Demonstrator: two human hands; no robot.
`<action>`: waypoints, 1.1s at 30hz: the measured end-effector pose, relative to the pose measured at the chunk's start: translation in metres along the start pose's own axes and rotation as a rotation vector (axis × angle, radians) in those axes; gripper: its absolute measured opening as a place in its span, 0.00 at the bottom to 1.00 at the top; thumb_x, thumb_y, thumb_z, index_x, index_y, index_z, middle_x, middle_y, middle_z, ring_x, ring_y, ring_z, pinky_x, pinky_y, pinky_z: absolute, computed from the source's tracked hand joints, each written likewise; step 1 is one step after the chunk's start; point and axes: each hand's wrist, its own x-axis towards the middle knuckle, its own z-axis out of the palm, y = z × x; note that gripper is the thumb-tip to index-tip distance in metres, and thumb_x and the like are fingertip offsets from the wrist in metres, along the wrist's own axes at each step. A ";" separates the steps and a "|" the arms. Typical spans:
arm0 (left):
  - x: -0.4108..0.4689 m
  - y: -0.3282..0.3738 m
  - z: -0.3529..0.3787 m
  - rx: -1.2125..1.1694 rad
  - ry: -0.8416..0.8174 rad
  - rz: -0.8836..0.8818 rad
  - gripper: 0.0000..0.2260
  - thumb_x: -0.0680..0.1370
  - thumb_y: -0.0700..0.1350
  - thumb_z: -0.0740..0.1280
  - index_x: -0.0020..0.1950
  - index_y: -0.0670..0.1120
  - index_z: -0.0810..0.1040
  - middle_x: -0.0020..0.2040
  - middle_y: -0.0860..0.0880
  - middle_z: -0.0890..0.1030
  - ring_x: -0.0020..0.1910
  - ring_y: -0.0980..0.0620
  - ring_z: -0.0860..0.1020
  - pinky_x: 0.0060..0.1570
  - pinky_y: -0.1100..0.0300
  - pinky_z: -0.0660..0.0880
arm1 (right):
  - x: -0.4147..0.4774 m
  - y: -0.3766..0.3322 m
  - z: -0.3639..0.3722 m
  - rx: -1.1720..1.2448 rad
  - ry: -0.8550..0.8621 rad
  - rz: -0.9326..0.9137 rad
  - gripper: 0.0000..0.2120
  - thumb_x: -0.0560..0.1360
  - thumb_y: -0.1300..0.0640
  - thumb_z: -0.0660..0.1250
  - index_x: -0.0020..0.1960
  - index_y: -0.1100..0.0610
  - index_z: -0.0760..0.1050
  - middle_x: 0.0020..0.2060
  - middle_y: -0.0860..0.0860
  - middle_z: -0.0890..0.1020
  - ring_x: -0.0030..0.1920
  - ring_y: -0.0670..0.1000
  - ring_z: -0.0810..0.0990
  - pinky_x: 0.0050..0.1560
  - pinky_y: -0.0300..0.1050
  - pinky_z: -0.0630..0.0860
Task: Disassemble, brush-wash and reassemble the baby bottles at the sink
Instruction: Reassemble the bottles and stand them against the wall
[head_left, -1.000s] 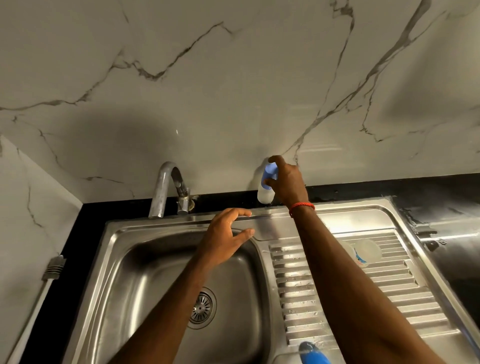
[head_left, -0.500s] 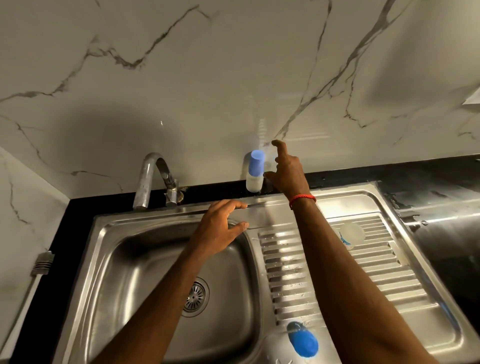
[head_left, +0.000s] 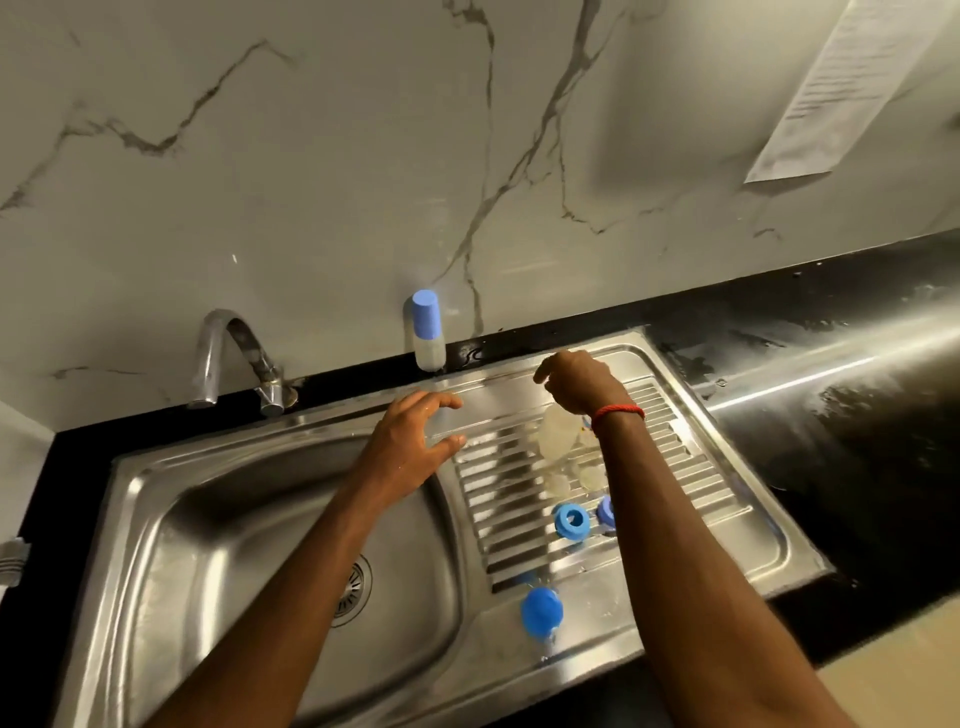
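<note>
Both bare forearms reach forward from the lower edge, the left arm (head_left: 291, 571) slanting up to the right, the right arm (head_left: 691, 545) up to the left. The left hand (head_left: 410, 447) is palm down, fingers spread and loosely curved, thumb apart, gripping nothing. The right hand (head_left: 576, 384) bends down at the wrist, fingers curled under; whether they hold anything cannot be told. A red thread (head_left: 618, 413) circles that wrist

Black surface (head_left: 857, 467) is carrying a steel sink (head_left: 156, 519) with a ribbed drainboard (head_left: 691, 499). A capped bottle (head_left: 428, 338) is standing on the back strip. A clear bottle body (head_left: 556, 434), two blue rings (head_left: 571, 521) and a blue cap (head_left: 541, 613) are sitting on the drainboard.
</note>
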 end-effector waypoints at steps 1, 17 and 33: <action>-0.003 0.001 0.003 -0.001 -0.014 -0.004 0.18 0.74 0.56 0.72 0.62 0.60 0.76 0.62 0.57 0.76 0.63 0.56 0.74 0.62 0.54 0.75 | -0.005 0.007 0.001 -0.014 -0.010 0.016 0.13 0.79 0.60 0.67 0.61 0.49 0.80 0.58 0.54 0.82 0.58 0.55 0.80 0.63 0.55 0.75; -0.005 -0.004 0.008 0.027 -0.054 -0.037 0.17 0.75 0.53 0.74 0.63 0.56 0.77 0.63 0.54 0.77 0.63 0.54 0.74 0.62 0.55 0.74 | -0.013 0.012 0.023 0.007 -0.022 -0.196 0.17 0.80 0.64 0.65 0.64 0.47 0.79 0.57 0.51 0.83 0.56 0.50 0.80 0.62 0.48 0.73; -0.003 -0.002 0.019 -0.001 -0.115 -0.067 0.16 0.76 0.52 0.73 0.63 0.55 0.77 0.63 0.53 0.77 0.64 0.53 0.74 0.61 0.53 0.75 | -0.017 0.006 0.043 0.154 -0.054 -0.135 0.29 0.72 0.51 0.76 0.71 0.52 0.71 0.62 0.57 0.80 0.61 0.57 0.78 0.64 0.53 0.76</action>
